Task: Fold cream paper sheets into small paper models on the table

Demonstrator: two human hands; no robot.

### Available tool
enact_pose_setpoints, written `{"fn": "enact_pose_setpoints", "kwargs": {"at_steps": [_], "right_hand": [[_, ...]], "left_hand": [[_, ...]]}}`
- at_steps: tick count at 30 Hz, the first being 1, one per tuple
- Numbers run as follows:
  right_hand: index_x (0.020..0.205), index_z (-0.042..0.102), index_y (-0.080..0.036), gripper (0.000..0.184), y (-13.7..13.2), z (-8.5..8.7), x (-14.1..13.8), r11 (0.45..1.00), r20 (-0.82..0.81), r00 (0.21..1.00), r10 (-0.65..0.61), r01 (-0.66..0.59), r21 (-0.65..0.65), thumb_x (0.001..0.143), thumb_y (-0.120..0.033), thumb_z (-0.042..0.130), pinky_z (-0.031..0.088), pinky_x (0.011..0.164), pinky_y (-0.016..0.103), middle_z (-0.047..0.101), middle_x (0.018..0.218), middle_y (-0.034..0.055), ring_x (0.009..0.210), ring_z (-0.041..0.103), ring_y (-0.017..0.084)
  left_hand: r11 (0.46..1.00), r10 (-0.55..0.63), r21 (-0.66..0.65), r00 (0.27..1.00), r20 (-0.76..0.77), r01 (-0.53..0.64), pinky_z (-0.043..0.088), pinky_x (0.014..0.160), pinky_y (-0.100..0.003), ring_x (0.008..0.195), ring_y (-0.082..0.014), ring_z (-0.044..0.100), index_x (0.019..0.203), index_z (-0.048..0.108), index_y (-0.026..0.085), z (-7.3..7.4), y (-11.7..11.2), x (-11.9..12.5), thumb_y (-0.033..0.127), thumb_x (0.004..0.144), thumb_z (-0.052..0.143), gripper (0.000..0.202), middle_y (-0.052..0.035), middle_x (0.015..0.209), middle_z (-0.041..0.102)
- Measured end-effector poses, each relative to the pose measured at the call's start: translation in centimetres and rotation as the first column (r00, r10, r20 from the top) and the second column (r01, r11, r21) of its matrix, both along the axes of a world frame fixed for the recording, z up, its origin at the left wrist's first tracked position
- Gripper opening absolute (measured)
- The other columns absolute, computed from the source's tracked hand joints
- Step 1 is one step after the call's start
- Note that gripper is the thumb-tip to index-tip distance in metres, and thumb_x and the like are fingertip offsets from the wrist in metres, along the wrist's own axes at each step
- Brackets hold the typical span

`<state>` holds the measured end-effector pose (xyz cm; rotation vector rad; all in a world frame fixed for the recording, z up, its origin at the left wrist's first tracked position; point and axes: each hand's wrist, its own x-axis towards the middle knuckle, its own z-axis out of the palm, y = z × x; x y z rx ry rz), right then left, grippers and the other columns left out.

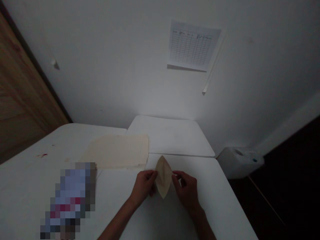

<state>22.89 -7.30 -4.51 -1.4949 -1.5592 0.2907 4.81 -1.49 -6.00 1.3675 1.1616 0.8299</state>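
A small folded piece of tan paper (163, 176), pointed at top and bottom, is held up over the white table (220, 200). My left hand (143, 186) pinches its left edge with closed fingers. My right hand (186, 188) pinches its right edge the same way. Both forearms come up from the bottom of the view. Behind the hands, a stack of tan paper sheets (117, 150) lies flat on the table.
A blurred-out object (70, 200) lies on the table at the left. A second white table (172, 135) abuts the far side against the white wall, which carries a printed chart (192, 46). A wooden door (17, 96) stands left. A white box (240, 160) sits on the dark floor right.
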Motion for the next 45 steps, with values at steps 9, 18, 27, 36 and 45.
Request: {"fn": "enact_pose_setpoints", "kwargs": {"at_steps": [9,18,27,36,45], "right_hand": [[0.094,0.067,-0.023,0.015,-3.1,-0.1,-2.5,0.972,0.454,0.873,0.179,-0.228,0.056,0.091,-0.024,0.053,0.042,0.065,0.026,0.067,0.069,0.0019,0.064,0.061,0.015],[0.091,0.071,-0.02,0.028,-2.2,0.3,1.3,0.996,0.488,0.873,0.01,-0.052,0.072,0.096,-0.022,0.044,0.044,0.066,0.024,0.07,0.075,0.0057,0.069,0.064,0.016],[0.098,0.071,-0.021,0.033,-3.3,-0.9,9.9,0.981,0.646,0.739,-0.195,0.154,0.119,0.098,-0.029,0.039,0.046,0.071,0.024,0.073,0.093,0.0058,0.08,0.068,0.016],[0.098,0.071,-0.023,0.036,-2.7,-0.6,12.3,0.952,0.699,0.665,-0.263,0.296,0.076,0.097,-0.036,0.037,0.044,0.062,0.023,0.073,0.093,0.0039,0.076,0.068,0.015],[0.102,0.069,-0.024,0.035,-2.3,-0.5,12.5,0.924,0.717,0.617,-0.324,0.369,0.1,0.097,-0.038,0.038,0.04,0.059,0.023,0.073,0.094,0.0031,0.077,0.068,0.016]], "left_hand": [[0.995,0.088,0.043,0.996,-0.019,-0.087,0.03,0.031,-0.02,0.029,-0.013,0.045,0.062,0.059,0.016,-0.1,0.3,-0.2,0.059,0.079,0.05,0.047,0.0028,0.035,0.048],[0.922,0.232,0.355,0.953,-0.194,-0.153,0.044,0.045,-0.025,0.047,-0.0155,0.058,0.086,0.067,0.017,0.5,0.5,-1.0,0.047,0.085,0.051,0.034,-0.0047,0.071,0.07],[0.56,0.545,0.825,0.717,-0.434,0.074,0.044,0.093,-0.041,0.106,-0.028,0.057,0.105,0.062,0.015,1.0,5.2,-6.5,0.041,0.09,0.048,0.033,-0.0129,0.112,0.064],[0.671,0.461,0.688,0.571,-0.679,0.277,0.045,0.091,-0.042,0.106,-0.0295,0.058,0.105,0.065,0.014,-0.1,6.9,-8.1,0.04,0.086,0.053,0.034,-0.0144,0.114,0.065],[0.646,0.434,0.723,0.662,-0.611,0.244,0.048,0.086,-0.039,0.095,-0.0259,0.062,0.092,0.07,0.017,0.2,7.0,-8.2,0.037,0.091,0.044,0.033,-0.011,0.101,0.07]]}}
